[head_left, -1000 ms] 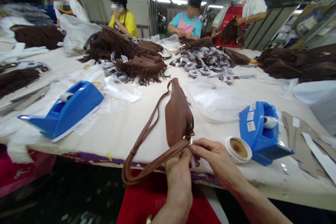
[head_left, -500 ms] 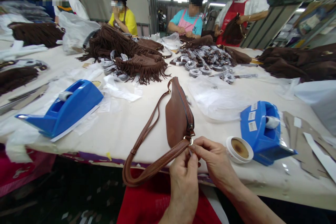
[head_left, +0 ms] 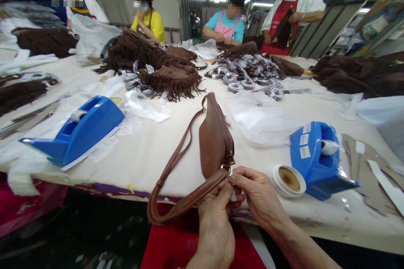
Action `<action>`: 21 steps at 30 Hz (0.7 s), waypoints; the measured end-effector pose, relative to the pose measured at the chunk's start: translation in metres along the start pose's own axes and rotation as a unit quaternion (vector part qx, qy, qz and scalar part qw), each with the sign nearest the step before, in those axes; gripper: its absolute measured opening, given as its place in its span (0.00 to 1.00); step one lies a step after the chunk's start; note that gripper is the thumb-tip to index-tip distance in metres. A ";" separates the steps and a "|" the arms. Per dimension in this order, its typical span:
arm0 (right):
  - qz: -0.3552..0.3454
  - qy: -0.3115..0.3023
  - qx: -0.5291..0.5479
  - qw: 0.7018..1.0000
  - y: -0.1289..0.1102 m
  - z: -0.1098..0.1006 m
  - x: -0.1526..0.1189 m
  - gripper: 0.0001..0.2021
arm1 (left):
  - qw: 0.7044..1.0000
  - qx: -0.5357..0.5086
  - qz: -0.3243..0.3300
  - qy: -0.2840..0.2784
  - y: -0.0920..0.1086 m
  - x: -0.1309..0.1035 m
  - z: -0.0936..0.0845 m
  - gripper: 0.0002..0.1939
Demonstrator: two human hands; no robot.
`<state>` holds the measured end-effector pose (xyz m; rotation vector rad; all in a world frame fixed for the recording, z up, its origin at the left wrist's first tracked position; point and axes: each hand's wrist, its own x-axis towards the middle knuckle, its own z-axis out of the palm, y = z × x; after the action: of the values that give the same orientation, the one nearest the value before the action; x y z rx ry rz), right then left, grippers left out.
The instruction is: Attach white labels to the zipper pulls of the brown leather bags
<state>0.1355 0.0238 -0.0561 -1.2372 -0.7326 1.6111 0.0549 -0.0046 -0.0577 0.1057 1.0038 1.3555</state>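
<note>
A brown leather bag (head_left: pixel 211 147) with a zipper along its top stands on the table in front of me. Its shoulder strap (head_left: pixel 179 201) loops left and hangs past the table edge. At the near end, the strap meets a gold-toned metal ring (head_left: pixel 229 171). My left hand (head_left: pixel 217 218) is closed around the strap's end just below that ring, palm partly up. The thumb and forefinger of my right hand (head_left: pixel 257 191) pinch the strap end beside the ring. A small whitish piece (head_left: pixel 234 196) shows between the hands; what it is I cannot make out.
Blue tape dispensers stand left (head_left: pixel 85 130) and right (head_left: pixel 315 159). Beside the right one is a round tub of brownish paste (head_left: pixel 288 178). Fringed brown bags (head_left: pixel 170 77), wrapped straps (head_left: pixel 249 71) and plastic bags (head_left: pixel 259 117) lie farther back. Several co-workers stand or sit across the table.
My left hand has turned and opened its palm slightly upward, its thumb now along the strap end. The whitish piece shows more. Across the table, a co-worker's dark bag has shifted.
</note>
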 end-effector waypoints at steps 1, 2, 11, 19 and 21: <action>0.005 0.002 0.003 1.000 0.001 0.000 0.000 0.10 | 1.000 -0.017 -0.007 -0.002 0.000 0.000 0.000 0.11; 0.005 0.003 0.007 1.000 0.001 0.000 0.000 0.10 | 1.000 -0.027 -0.012 -0.002 0.000 0.000 0.001 0.11; -0.145 0.023 -0.211 0.966 -0.008 -0.014 -0.017 0.08 | 0.996 0.036 0.041 0.072 0.000 0.000 -0.001 0.08; -0.423 0.403 -0.433 0.686 -0.060 -0.118 -0.038 0.10 | 0.984 0.102 0.085 0.115 -0.006 0.013 -0.026 0.13; -0.379 0.446 -0.416 0.696 -0.071 -0.142 -0.038 0.12 | 0.975 0.158 0.106 0.118 -0.001 0.022 -0.037 0.13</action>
<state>0.2947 0.0040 -0.0240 -1.7593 -1.1198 -0.1715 0.0294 -0.0037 -0.0928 0.3030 1.4400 1.4122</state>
